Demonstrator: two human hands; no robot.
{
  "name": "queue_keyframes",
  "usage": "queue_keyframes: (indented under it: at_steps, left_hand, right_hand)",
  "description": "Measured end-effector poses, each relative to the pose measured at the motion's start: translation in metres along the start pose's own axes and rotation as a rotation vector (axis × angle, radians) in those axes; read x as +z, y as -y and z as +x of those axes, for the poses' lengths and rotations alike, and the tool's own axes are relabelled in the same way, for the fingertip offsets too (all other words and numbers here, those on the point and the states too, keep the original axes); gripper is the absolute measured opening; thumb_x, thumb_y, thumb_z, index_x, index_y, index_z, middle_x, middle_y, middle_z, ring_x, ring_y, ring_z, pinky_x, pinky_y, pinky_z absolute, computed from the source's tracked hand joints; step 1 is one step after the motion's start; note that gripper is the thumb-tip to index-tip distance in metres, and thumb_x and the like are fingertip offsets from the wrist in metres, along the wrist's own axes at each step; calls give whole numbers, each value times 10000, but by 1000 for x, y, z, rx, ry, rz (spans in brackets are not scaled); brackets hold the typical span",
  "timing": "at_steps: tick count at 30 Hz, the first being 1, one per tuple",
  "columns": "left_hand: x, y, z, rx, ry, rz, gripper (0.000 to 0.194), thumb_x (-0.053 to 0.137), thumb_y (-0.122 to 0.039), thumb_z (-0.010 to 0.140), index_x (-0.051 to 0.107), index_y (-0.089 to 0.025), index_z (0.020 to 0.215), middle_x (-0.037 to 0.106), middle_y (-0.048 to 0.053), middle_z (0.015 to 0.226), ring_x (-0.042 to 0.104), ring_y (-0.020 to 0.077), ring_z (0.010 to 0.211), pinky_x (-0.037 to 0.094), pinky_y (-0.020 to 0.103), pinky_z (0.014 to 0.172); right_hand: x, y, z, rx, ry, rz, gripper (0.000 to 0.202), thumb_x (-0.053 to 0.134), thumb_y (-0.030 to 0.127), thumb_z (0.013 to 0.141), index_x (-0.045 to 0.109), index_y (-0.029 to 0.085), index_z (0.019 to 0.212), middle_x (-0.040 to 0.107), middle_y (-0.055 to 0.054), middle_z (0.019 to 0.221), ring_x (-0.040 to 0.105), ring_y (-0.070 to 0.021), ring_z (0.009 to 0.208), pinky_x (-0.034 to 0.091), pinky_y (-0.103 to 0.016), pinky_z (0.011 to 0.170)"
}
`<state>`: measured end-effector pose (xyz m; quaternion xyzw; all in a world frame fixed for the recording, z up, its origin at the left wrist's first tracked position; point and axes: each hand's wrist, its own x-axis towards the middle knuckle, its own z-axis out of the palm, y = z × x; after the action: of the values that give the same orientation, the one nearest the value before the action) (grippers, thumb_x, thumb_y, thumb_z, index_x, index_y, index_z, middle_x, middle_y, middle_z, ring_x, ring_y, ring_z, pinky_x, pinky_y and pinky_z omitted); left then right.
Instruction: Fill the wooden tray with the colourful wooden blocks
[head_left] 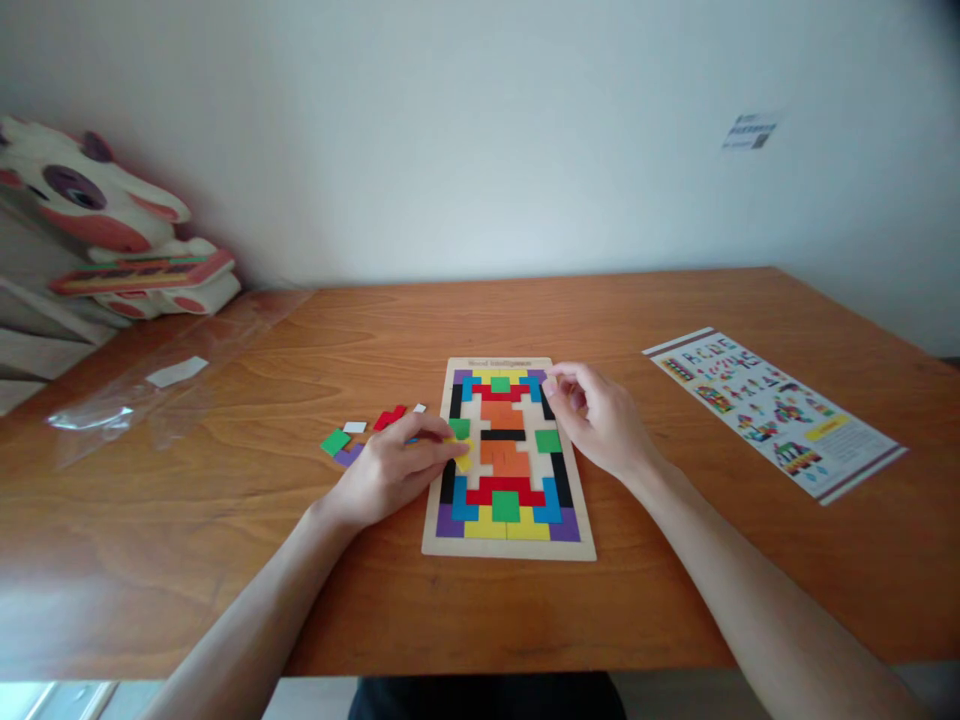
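Observation:
A wooden puzzle board [510, 549] lies flat on the table, its frame filled with coloured block pieces and some bare wood between them. My left hand [394, 462] reaches over the board's left edge, thumb and fingers closed on a yellow puzzle piece [463, 459] beside a green piece [460, 428]. At the upper right edge of the board is my right hand [596, 412], with thumb and fingertips pinched together; anything between them is too small to make out. Orange pieces [501, 414] and a black bar [502, 435] sit in the board's middle.
Loose pieces, including a green one [335, 441] and a red one [389, 416], lie left of the board, partly behind my left hand. A printed pattern sheet [780, 415] lies at right. Clear plastic wrapping [135, 410] and a cow-shaped toy keyboard [150, 275] are at left.

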<state>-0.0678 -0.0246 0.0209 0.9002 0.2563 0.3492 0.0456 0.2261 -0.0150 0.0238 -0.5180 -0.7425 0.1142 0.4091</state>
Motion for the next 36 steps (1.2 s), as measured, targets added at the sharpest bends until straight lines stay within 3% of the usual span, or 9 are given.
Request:
queue_keyframes:
  at_steps: [6, 12, 21, 24, 29, 36]
  left_hand:
    - [-2, -2, 4, 17, 95, 2, 221, 593, -100, 916, 726, -230, 1036, 595, 36, 883, 596, 120, 765, 531, 238, 686]
    - [0, -4, 5, -26, 87, -16, 225, 535, -61, 901, 676, -185, 1026, 684, 71, 986, 660, 159, 902, 560, 272, 785]
    - [-8, -13, 6, -123, 131, -130, 386, 536, -73, 800, 609, -160, 1168, 658, 119, 1109, 659, 222, 989, 580, 370, 865]
    - [-6, -12, 4, -133, 117, -135, 308, 550, -96, 853, 608, -164, 1148, 665, 115, 1089, 655, 220, 1006, 576, 371, 878]
    - [6, -5, -1, -257, 5, -204, 199, 613, -158, 920, 603, -187, 1117, 718, 55, 1017, 701, 144, 862, 584, 242, 765]
    - [11, -11, 5, -327, 65, -244, 110, 632, -249, 926, 728, -198, 947, 731, 27, 801, 673, 144, 726, 539, 256, 687]
  right_hand:
    - [1, 6, -3, -199, 233, -44, 110, 528, 226, 941, 570, 215, 1043, 641, -68, 950, 608, -190, 815, 515, -350, 743]
    - [-3, 8, -5, -287, 443, -21, 251, 586, 120, 817, 509, 225, 1031, 601, -62, 991, 573, -209, 930, 492, -378, 841]
    - [-3, 12, -8, -316, 468, 0, 314, 636, 125, 766, 482, 229, 1020, 580, -46, 965, 546, -205, 900, 461, -411, 881]
    - [-4, 12, -8, -314, 474, 2, 311, 630, 126, 770, 481, 228, 1023, 584, -51, 970, 549, -210, 906, 463, -414, 878]
    - [-2, 9, -7, -307, 452, -28, 295, 592, 100, 777, 470, 228, 1014, 595, -57, 969, 555, -223, 923, 464, -420, 866]
    - [-2, 9, -6, -320, 425, -46, 279, 566, 95, 793, 469, 227, 1019, 590, -56, 950, 548, -224, 906, 467, -413, 841]
